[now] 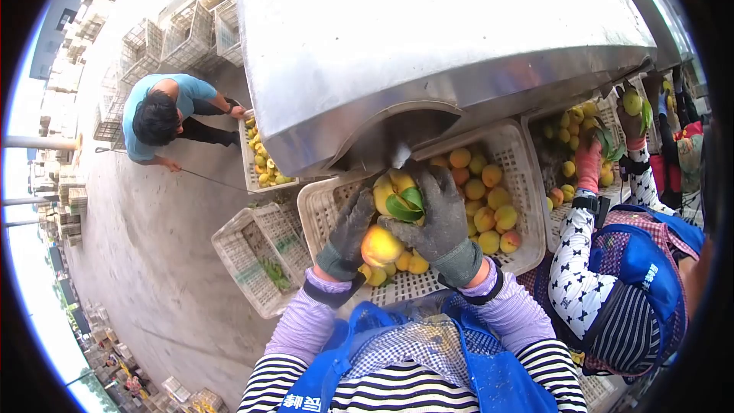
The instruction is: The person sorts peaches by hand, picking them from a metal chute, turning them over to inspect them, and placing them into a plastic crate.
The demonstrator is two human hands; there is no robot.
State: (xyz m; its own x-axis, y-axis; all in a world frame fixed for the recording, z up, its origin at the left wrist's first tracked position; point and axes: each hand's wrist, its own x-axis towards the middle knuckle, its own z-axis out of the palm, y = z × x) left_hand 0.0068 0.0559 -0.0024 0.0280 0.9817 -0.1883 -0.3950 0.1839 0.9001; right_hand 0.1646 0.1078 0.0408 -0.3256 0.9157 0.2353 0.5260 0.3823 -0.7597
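Grey work gloves cover both of my hands, which are close together over a white plastic crate (pixel 307 210) of yellow-orange peaches. My left hand (pixel 346 233) curls around a yellow peach (pixel 381 245) with a red blush. My right hand (pixel 436 218) closes on a second peach (pixel 382 193), which has green leaves (pixel 405 205) on it; my left fingertips are near this one too. Fingers partly hide both fruits. Below and to the right, loose peaches (pixel 485 219) lie in the crate.
A metal machine housing (pixel 451 23) with a dark cut-out overhangs the crate. Left of it stands another crate (pixel 243 260) with some leaves inside. A person in blue (pixel 160 118) bends by a fruit-filled crate (pixel 256 172). At right, a co-worker's gloved hand (pixel 589 162) reaches over fruit.
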